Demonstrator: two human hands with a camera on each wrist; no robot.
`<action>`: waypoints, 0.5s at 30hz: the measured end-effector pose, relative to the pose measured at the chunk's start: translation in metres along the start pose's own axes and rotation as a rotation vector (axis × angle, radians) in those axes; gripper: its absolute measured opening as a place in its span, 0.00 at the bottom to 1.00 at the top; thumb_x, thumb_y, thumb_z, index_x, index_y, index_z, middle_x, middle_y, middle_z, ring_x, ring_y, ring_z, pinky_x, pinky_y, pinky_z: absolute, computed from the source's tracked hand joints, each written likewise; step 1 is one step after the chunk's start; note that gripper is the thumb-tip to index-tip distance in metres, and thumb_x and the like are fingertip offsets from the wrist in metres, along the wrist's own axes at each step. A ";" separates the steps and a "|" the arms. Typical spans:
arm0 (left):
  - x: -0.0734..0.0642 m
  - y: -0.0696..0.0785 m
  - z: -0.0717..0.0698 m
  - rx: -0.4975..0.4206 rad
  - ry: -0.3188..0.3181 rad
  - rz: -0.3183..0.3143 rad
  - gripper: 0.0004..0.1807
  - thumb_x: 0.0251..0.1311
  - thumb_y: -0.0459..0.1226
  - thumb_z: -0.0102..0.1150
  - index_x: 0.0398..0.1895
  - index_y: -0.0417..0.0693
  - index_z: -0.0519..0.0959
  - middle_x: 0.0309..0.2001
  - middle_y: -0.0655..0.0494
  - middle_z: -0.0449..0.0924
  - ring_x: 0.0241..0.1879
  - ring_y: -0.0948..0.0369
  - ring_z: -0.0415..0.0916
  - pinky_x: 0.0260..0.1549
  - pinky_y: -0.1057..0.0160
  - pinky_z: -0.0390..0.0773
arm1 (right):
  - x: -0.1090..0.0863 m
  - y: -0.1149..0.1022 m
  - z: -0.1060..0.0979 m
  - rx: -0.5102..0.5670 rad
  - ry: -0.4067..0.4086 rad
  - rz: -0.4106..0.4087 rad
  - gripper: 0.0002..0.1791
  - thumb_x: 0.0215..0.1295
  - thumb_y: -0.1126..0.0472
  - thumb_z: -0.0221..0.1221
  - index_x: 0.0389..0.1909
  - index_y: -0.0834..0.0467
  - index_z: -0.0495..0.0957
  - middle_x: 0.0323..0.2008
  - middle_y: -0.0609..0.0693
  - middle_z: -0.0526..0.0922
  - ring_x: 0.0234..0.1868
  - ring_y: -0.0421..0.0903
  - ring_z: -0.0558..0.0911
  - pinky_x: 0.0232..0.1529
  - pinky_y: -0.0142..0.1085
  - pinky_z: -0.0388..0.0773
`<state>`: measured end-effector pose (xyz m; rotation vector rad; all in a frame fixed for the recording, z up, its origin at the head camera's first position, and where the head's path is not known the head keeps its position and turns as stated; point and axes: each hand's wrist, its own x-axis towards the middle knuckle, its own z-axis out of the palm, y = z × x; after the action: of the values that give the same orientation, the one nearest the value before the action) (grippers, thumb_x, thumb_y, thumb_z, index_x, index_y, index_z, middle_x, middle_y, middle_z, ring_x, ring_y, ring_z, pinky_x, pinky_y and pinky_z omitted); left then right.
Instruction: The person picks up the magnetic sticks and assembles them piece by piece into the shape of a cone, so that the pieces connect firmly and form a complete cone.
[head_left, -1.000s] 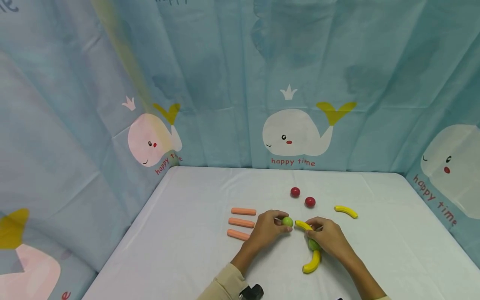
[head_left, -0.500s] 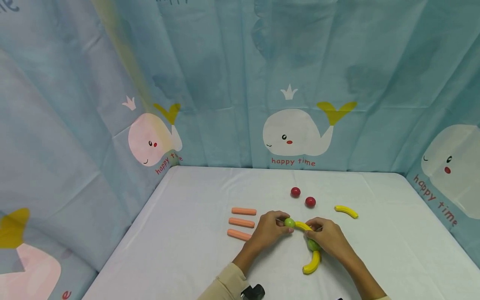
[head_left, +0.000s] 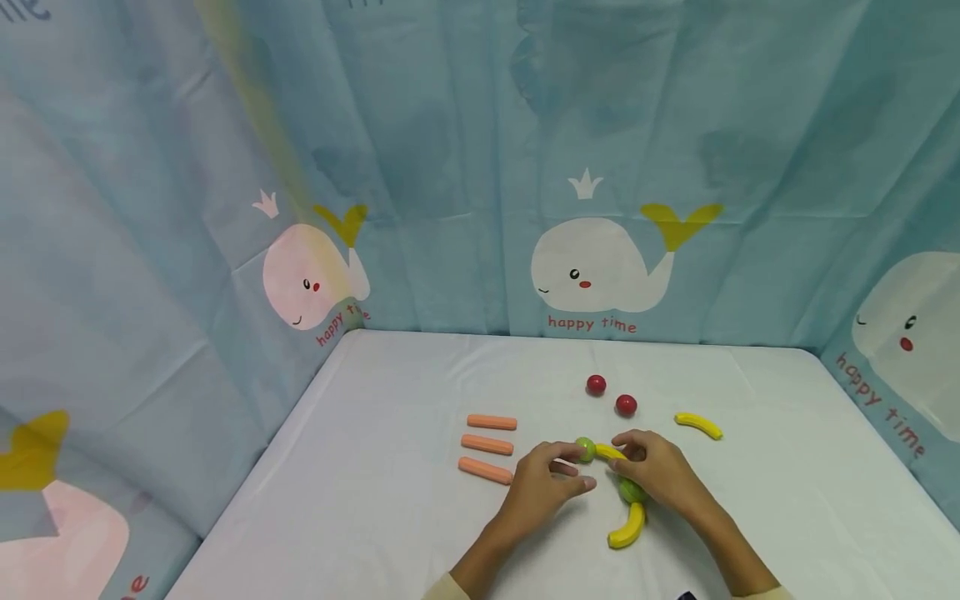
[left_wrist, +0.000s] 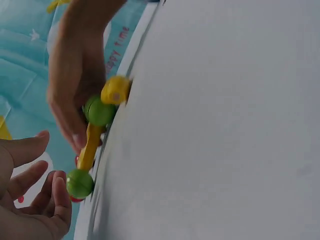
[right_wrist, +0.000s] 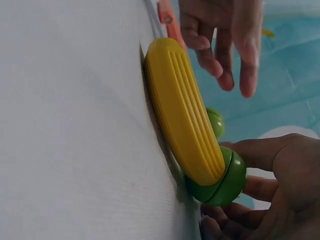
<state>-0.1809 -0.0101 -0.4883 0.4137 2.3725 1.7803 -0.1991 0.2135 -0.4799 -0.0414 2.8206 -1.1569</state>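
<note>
Several toy pieces form a bent line on the white tabletop. At its far end is a small green ball, touching a yellow toy banana. Below that come a larger dark green ball with a groove around it and a second toy banana with ridged sides. My right hand pinches the upper banana between thumb and fingers. My left hand stands beside the small green ball, thumb spread away and fingertips close to the ball, holding nothing.
Three orange sticks lie in a column to the left. Two red balls sit farther back, and another toy banana lies at the right. A blue whale-print curtain surrounds the table.
The left hand moved the small green ball right until it met the upper banana, then let go and drew its thumb back. The right hand kept its hold there. The head view shifted slightly.
</note>
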 end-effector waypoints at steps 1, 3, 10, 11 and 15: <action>-0.004 0.000 0.002 -0.018 -0.016 -0.002 0.22 0.61 0.40 0.78 0.59 0.49 0.86 0.52 0.56 0.83 0.47 0.64 0.84 0.43 0.70 0.84 | 0.001 0.000 0.000 -0.004 0.002 -0.016 0.19 0.67 0.56 0.72 0.55 0.59 0.84 0.43 0.50 0.86 0.44 0.47 0.82 0.48 0.44 0.86; -0.009 0.000 0.006 -0.040 -0.045 -0.006 0.22 0.61 0.40 0.78 0.58 0.48 0.87 0.51 0.57 0.83 0.46 0.66 0.84 0.42 0.71 0.83 | 0.004 -0.002 0.000 -0.012 0.009 -0.052 0.19 0.66 0.56 0.72 0.55 0.59 0.85 0.45 0.51 0.86 0.46 0.48 0.84 0.49 0.47 0.86; -0.017 -0.001 0.020 -0.061 -0.120 0.016 0.18 0.60 0.37 0.78 0.53 0.44 0.87 0.44 0.60 0.88 0.40 0.73 0.84 0.42 0.74 0.82 | 0.017 -0.010 0.004 -0.001 -0.052 -0.185 0.21 0.65 0.55 0.73 0.55 0.59 0.85 0.49 0.53 0.88 0.50 0.51 0.85 0.53 0.53 0.85; -0.018 0.000 0.021 -0.061 -0.136 0.018 0.18 0.60 0.36 0.78 0.52 0.44 0.87 0.43 0.61 0.88 0.39 0.73 0.84 0.42 0.74 0.82 | 0.019 -0.011 0.005 0.006 -0.065 -0.194 0.20 0.65 0.55 0.73 0.55 0.58 0.85 0.49 0.52 0.88 0.49 0.50 0.86 0.53 0.52 0.86; -0.019 0.002 0.027 -0.047 -0.188 0.009 0.17 0.58 0.34 0.79 0.50 0.43 0.87 0.38 0.64 0.88 0.35 0.75 0.83 0.39 0.74 0.81 | 0.025 -0.016 0.008 0.020 -0.115 -0.222 0.18 0.65 0.56 0.73 0.54 0.56 0.87 0.47 0.50 0.89 0.47 0.47 0.86 0.51 0.49 0.86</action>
<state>-0.1546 0.0097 -0.4947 0.5592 2.2004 1.7148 -0.2232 0.1956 -0.4762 -0.4155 2.7565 -1.1815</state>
